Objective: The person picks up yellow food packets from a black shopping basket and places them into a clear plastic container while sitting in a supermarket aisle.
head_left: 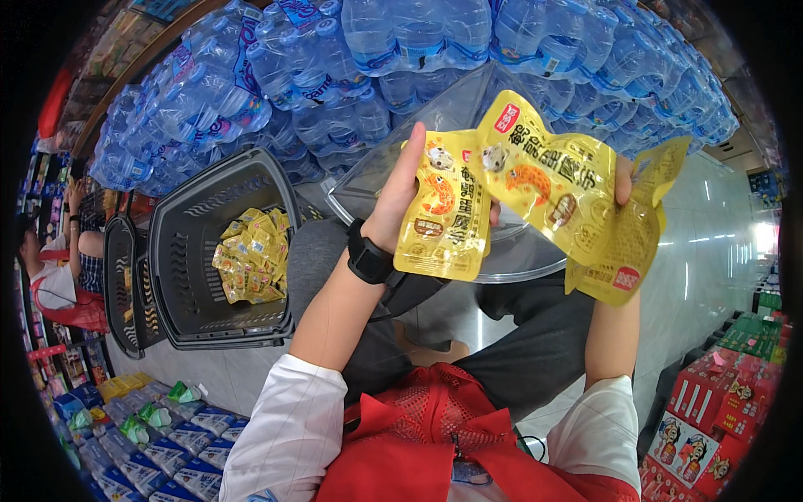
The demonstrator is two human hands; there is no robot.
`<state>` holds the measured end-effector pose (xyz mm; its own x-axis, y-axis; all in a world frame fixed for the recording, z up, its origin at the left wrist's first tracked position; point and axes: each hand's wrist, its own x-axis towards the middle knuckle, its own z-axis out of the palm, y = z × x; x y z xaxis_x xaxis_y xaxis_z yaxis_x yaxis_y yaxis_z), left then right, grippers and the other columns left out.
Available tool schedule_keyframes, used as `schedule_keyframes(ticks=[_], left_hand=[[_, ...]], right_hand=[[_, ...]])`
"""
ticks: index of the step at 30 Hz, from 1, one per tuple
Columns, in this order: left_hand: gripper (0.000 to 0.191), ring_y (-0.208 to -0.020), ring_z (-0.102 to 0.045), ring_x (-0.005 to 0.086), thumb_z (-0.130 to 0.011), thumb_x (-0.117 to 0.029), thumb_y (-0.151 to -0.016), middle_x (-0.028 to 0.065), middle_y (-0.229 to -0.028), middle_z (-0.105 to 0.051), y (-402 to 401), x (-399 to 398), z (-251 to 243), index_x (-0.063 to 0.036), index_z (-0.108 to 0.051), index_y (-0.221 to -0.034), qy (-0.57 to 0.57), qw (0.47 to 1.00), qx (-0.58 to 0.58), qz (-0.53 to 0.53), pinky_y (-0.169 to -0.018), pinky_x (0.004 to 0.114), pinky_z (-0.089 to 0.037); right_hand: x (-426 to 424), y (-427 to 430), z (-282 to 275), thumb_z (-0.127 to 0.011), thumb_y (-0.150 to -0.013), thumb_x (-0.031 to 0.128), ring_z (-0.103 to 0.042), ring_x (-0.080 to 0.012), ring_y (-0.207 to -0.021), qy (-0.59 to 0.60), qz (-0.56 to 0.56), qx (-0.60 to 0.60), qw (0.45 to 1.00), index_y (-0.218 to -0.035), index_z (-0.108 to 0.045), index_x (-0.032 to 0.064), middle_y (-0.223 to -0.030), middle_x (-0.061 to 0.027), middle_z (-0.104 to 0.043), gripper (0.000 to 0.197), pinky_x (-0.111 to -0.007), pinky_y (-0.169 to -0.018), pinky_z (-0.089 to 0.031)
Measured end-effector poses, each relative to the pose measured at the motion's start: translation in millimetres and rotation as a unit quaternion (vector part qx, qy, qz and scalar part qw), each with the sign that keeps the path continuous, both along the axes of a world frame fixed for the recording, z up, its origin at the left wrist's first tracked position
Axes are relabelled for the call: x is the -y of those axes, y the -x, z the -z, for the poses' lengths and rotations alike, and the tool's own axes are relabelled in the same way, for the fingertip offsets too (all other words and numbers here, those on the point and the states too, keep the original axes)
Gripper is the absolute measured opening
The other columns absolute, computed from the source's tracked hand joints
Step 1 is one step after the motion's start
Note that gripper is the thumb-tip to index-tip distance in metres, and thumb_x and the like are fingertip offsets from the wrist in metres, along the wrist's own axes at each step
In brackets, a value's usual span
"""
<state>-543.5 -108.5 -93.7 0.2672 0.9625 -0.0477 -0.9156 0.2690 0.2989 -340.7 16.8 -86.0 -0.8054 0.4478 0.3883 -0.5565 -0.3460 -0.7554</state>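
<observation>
My left hand, with a black wristband below it, is closed around a yellow snack pouch held upright. My right hand grips several more yellow snack pouches, which fan out to both sides and overlap the left hand's pouch at its top. Both hands are above a clear plastic bin that stands in front of me; how much it holds cannot be told. At the left a dark grey shopping basket contains a heap of small yellow packets.
Shrink-wrapped water bottles are stacked beyond the bin. A second basket is beside the first. Another person in a red vest is at the far left. Blue packs lie lower left; red boxes stand lower right.
</observation>
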Motion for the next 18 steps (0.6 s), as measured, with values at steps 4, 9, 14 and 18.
schedule_keyframes(ticks=[4,9,14,18], left_hand=[[0.063,-0.082,-0.056,0.0243,-0.027,-0.057,-0.079,0.0140,-0.098,-0.053,-3.4,2.7,0.1,-0.0048,-0.040,-0.111,0.025,0.996,-0.051,-0.073,-0.070,0.036,-0.046],[0.065,-0.103,-0.045,0.0245,-0.030,-0.058,-0.078,0.0101,-0.117,-0.042,-7.0,3.1,6.7,-0.0086,-0.033,-0.119,-0.001,0.983,-0.082,-0.162,-0.086,0.040,-0.037],[0.062,-0.106,-0.042,0.0238,-0.032,-0.055,-0.079,0.0103,-0.118,-0.041,-7.2,3.5,2.0,-0.0074,-0.032,-0.119,-0.022,0.954,-0.126,-0.271,-0.089,0.038,-0.033],[0.064,-0.107,-0.041,0.0252,-0.033,-0.057,-0.077,0.0123,-0.119,-0.039,-2.5,0.5,3.5,-0.0081,-0.032,-0.120,-0.054,0.950,-0.120,-0.282,-0.089,0.038,-0.033]], right_hand=[[8.6,-5.3,8.9,-0.060,-0.072,0.031,-0.049,-0.0164,-0.074,0.042,0.087,0.045,0.994,-0.087,-0.046,-0.0026,-0.080,-0.0098,-0.049,0.039,-0.025,-0.064,-0.041],[25.0,14.2,3.4,-0.063,-0.070,0.021,-0.053,-0.0179,-0.090,0.135,0.048,0.048,0.989,-0.105,-0.043,-0.0007,-0.100,-0.0093,-0.053,0.046,-0.030,-0.081,-0.041],[35.1,28.7,6.3,-0.060,-0.073,0.019,-0.053,-0.0166,-0.090,0.150,0.008,0.115,0.982,-0.106,-0.044,-0.0022,-0.102,-0.0096,-0.053,0.042,-0.029,-0.079,-0.042],[46.8,34.4,5.1,-0.061,-0.072,0.017,-0.053,-0.0153,-0.088,0.165,-0.029,0.172,0.971,-0.106,-0.045,-0.0020,-0.099,-0.0093,-0.054,0.042,-0.028,-0.077,-0.043]])
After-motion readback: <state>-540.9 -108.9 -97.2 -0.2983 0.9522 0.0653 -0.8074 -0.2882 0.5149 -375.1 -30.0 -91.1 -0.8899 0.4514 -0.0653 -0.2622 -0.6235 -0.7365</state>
